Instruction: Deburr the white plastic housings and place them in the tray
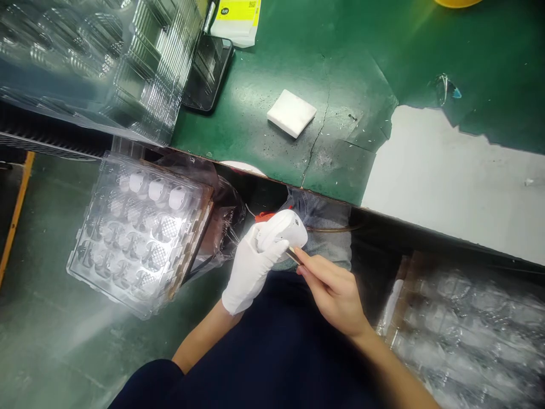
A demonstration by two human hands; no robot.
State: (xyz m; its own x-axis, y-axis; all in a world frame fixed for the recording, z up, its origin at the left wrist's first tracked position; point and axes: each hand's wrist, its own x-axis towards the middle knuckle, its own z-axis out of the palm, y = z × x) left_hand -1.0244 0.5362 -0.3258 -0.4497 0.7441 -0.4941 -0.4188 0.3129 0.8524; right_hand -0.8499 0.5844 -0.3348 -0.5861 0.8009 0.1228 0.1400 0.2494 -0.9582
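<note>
My left hand [251, 267], in a white glove, is closed around a small white plastic housing [284, 229] held over my lap, below the table edge. My bare right hand [334, 289] pinches a thin brownish tool [293, 255] whose tip touches the underside of the housing. A bit of red [266, 216] shows just behind the housing; I cannot make out what it is.
A clear blister tray [136, 233] with several white parts stands on a box at my left. More clear trays [468, 329] lie low at the right, and a stack [106, 57] at top left. On the green table mat [306, 74] lie a white pad [292, 112], a phone [208, 71] and a yellow-labelled packet [236, 17].
</note>
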